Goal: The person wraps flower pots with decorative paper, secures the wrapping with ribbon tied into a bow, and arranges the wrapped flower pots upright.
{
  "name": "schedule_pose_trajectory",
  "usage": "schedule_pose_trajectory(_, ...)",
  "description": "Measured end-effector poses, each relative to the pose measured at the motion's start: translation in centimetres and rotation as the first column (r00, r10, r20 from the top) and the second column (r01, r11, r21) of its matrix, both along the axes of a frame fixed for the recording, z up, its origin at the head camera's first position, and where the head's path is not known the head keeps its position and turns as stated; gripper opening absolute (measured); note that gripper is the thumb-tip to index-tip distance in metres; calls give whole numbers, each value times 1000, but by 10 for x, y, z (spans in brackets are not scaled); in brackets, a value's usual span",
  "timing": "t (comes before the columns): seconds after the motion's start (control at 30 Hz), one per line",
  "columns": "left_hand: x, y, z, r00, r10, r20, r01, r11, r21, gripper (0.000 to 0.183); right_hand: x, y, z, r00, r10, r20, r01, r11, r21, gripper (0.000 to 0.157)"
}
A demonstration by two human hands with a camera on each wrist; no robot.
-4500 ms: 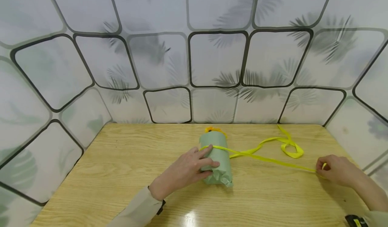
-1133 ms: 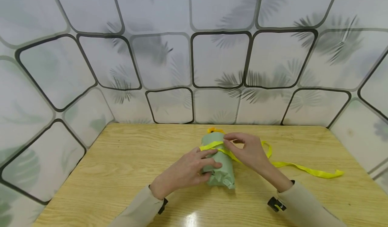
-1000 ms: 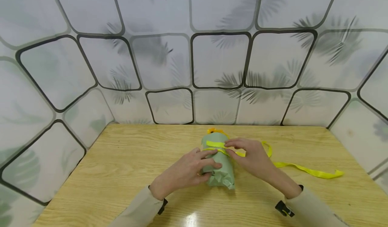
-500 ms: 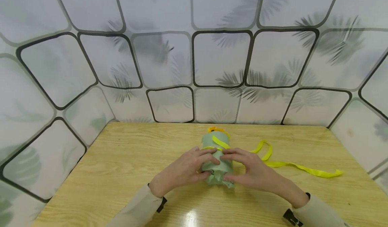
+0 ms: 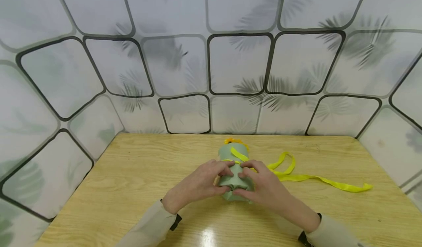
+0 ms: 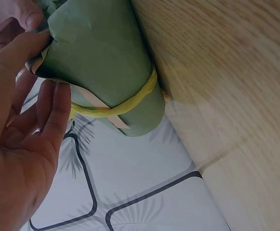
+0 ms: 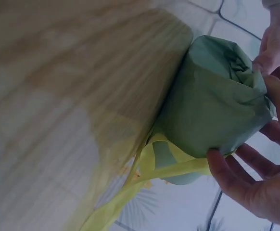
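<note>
A bouquet wrapped in pale green paper [image 5: 233, 150] lies on the table with an orange flower [image 5: 230, 141] showing at its far end. Yellow ribbon [image 5: 296, 177] circles its middle; one short end lies over the paper, and the rest trails right. My left hand [image 5: 202, 181] grips the wrapping from the left, curled fingertips at the ribbon, thumb by the crumpled near end. From the right, my right hand [image 5: 268, 192] holds it likewise, thumb on the folded paper [image 7: 241, 72] at that end. In the left wrist view a tan paper edge [image 6: 99, 102] runs under the ribbon.
The wooden table [image 5: 148, 166] extends around the bouquet on both sides. A pale wall covering with dark outlined shapes and leaf prints [image 5: 237, 67] stands behind it and at the sides. Ribbon slack loops and stretches across the right half.
My right hand drew the ribbon out at far right, then laid it across the bouquet. It has since moved down to the near end, and the crumpled paper there is pressed in.
</note>
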State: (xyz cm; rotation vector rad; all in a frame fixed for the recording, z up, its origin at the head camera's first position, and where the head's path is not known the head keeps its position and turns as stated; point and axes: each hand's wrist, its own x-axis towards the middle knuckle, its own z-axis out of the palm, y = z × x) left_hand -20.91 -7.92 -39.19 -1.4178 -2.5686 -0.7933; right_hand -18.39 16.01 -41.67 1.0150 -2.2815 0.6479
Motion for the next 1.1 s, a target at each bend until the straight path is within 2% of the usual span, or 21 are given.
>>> schedule_pose_trajectory(0.17,-2,0,0,999,-37,-4,37,999,26,32,1,-4,2,997,-67,-29,68,997,35,50)
schedule_pose_trajectory(0.4,-1,-5,3,997,-56,55,54,998,34,31,3,-8,8,994,-109,-12,110,992,58,52)
schedule_pose_trajectory(0.5,-2,-6,3,988,-90,128,79,993,87,31,4,-9,8,992,-128,-17,129,990,59,52)
schedule_pose_trajectory(0.57,-4,-6,4,977,-93,190,67,988,139,27,4,-9,8,990,-138,-27,140,988,64,53)
schedule_pose_trajectory(0.63,-7,-6,6,970,-54,235,9,982,189,22,4,-9,7,989,-141,-32,143,988,64,54)
schedule_pose_trajectory(0.67,-9,-5,7,969,-13,247,-39,977,208,19,4,-9,7,989,-141,-37,144,988,64,54)
schedule_pose_trajectory(0.77,-18,0,11,966,121,227,-178,952,250,20,3,-9,6,988,-144,-52,147,987,61,56)
schedule_pose_trajectory(0.83,-26,5,12,958,178,223,-231,943,241,25,3,-9,5,988,-145,-62,148,987,58,56)
schedule_pose_trajectory(0.93,-34,13,14,954,193,228,-233,958,166,32,3,-9,5,986,-149,-77,154,986,60,57)
schedule_pose_trajectory(1.0,-35,17,15,957,188,222,-215,971,107,32,4,-10,5,986,-147,-78,152,986,63,56)
schedule_pose_trajectory(1.1,-36,21,15,963,188,192,-205,976,74,29,4,-10,6,986,-146,-77,151,986,66,56)
